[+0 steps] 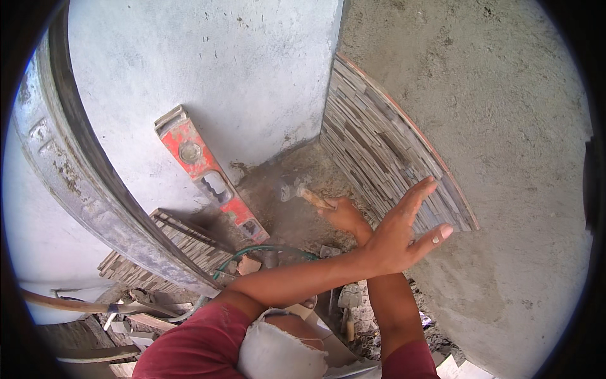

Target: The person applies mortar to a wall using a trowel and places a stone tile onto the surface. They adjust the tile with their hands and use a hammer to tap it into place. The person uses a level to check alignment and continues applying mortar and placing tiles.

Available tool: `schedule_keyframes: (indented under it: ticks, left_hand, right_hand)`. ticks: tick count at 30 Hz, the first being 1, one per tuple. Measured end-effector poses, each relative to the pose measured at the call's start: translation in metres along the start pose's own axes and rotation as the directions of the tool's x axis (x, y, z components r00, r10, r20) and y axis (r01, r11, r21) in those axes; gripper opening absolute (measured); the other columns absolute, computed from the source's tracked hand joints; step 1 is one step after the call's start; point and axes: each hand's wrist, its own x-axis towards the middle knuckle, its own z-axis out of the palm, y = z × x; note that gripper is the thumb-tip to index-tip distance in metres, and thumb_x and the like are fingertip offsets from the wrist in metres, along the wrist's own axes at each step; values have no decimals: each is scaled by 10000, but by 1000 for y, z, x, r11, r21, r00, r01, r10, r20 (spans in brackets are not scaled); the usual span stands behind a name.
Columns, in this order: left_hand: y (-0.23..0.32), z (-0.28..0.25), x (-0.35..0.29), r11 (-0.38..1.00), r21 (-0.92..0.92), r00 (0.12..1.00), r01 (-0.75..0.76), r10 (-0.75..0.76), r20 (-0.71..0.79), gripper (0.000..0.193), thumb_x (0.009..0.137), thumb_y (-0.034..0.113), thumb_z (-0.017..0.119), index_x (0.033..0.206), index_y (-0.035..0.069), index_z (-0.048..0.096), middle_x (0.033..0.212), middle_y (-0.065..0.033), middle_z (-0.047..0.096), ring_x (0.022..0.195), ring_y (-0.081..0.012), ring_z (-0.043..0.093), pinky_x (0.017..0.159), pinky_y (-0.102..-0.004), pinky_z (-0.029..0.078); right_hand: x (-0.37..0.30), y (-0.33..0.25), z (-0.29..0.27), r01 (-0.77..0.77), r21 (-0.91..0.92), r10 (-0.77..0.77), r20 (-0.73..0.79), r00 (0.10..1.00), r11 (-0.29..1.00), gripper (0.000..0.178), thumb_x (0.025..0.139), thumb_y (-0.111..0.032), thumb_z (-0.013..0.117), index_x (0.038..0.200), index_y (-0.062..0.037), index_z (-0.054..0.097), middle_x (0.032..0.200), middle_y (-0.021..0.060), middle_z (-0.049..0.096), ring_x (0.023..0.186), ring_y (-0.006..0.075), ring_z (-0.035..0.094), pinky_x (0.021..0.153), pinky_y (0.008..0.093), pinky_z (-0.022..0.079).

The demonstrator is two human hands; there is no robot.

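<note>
My left arm crosses over the right one. My left hand (401, 237) is open with its fingers spread, in front of the lower right end of the stone-strip wall tiles (379, 139); I cannot tell whether it touches them. Beyond it, my right hand (346, 215) is closed around a wooden-handled tool (315, 199). The grey end of that tool is smeared and points left toward the corner floor, so its kind is unclear. A thin orange edge runs along the top of the tiles.
A red spirit level (205, 167) leans on the white wall (208, 57). More strip tiles (142, 262) lean at left behind a curved-looking metal bar (95, 170). A green hose (243, 251), brick piece (249, 265), trowel (348, 300) and rubble lie below. Rough cement wall (499, 145) stands at right.
</note>
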Motion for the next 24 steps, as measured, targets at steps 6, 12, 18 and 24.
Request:
schedule_keyframes:
  ticks: [6,12,18,24]
  left_hand:
    - [-12,-2,3,993,-59,994,102,-103,-20,795,947,328,694,1486,-85,281,1512,-287,347,1445,-372,333,1164,-463,312]
    - [-54,-38,30,909,-132,879,395,-416,-233,956,902,404,739,1499,-125,212,1554,-317,252,1468,-409,262,1163,-464,317]
    - [-101,-87,57,719,48,695,694,-650,-309,1451,656,771,756,1533,-129,31,1554,-396,174,1459,-464,255,1154,-546,290]
    - [-157,-102,68,718,-4,702,696,-682,-205,1547,609,851,715,1536,-82,-100,1607,-336,65,1508,-427,125,1181,-578,202]
  right_hand:
    - [14,21,12,-13,19,17,-225,974,1000,633,872,-339,752,1322,73,579,1240,294,643,1210,328,609,1032,367,438]
    - [-10,50,13,286,247,-125,-513,849,926,540,883,-316,724,1259,55,616,1188,297,657,1190,375,612,1008,403,462]
    - [-63,38,31,-30,-26,25,-186,982,999,520,884,-385,710,1319,-111,625,1233,202,656,1169,362,615,991,447,488]
    - [-91,77,20,-202,46,207,-142,968,978,503,892,-357,686,1338,-132,625,1184,215,681,1106,369,651,961,426,498]
